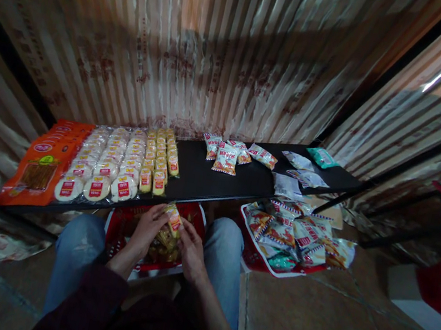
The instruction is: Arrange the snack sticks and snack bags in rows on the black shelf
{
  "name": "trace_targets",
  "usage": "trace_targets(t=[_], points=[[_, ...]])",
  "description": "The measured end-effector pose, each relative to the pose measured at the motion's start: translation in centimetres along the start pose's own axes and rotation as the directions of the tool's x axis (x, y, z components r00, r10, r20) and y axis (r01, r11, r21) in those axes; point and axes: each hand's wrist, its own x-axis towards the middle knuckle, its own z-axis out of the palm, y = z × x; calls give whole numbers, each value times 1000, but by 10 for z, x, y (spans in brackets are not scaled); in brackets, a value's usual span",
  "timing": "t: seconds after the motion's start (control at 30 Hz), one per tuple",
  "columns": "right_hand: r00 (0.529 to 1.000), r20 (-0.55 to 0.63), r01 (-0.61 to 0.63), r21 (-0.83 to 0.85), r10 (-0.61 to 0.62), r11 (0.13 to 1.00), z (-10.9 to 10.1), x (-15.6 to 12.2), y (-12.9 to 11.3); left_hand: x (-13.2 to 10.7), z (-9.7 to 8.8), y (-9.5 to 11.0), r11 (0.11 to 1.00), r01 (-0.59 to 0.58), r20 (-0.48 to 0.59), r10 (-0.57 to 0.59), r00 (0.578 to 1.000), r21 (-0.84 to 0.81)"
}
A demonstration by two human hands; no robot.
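Note:
Between my left hand [150, 226] and my right hand [191, 247] is a small yellow wrapped snack cake [173, 220] with a red-and-white label. Fingers of both hands close on its two ends. Below them, between my knees, a red basket [117, 226] holds more yellow wrapped pieces, partly hidden by my hands. Just beyond, rows of the same yellow wrapped cakes [159, 182] stand on the black shelf [204, 185]. Left of these are rows of round white wrapped cakes [97, 188] with red labels.
Orange snack bags [40, 163] lie at the shelf's left end. White-and-orange packets [226, 158], pale packets [297, 161] and a green packet [322, 158] lie toward its right. A second red basket [259, 259] full of packets stands by my right knee. Dark metal posts [337, 122] frame the shelf.

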Motion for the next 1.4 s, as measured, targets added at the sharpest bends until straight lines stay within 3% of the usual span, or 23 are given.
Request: trace_targets(t=[0.13, 0.27, 0.5, 0.83, 1.0, 1.1, 1.23, 1.4], points=[[999, -40, 22, 71, -19, 997, 3, -1, -7, -2, 5, -11, 999, -1, -66, -1, 998, -39], [996, -78, 51, 69, -46, 996, 4, 1, -7, -5, 8, -22, 998, -52, -173, 59, 983, 42], [969, -112, 200, -156, -218, 967, 1, 5, 2, -12, 17, -24, 987, -80, -91, 93, 992, 136], [935, -36, 318, -358, -354, 878, 9, -12, -11, -18, 27, -19, 998, -40, -119, 35, 992, -42], [890, 36, 422, -444, -455, 790, 12, -20, -22, -19, 29, -18, 991, -59, -113, 46, 993, -122], [889, 23, 425, -417, -458, 804, 14, -22, -26, -18, 27, -19, 969, -6, -39, -4, 999, -248], [903, -45, 389, -330, -426, 860, 16, -22, -29, -16, 25, -16, 905, 150, 88, -125, 988, -399], [908, -113, 363, -266, -403, 893, 16, -20, -31, -12, 24, -16, 839, 261, 144, -218, 965, -478]])
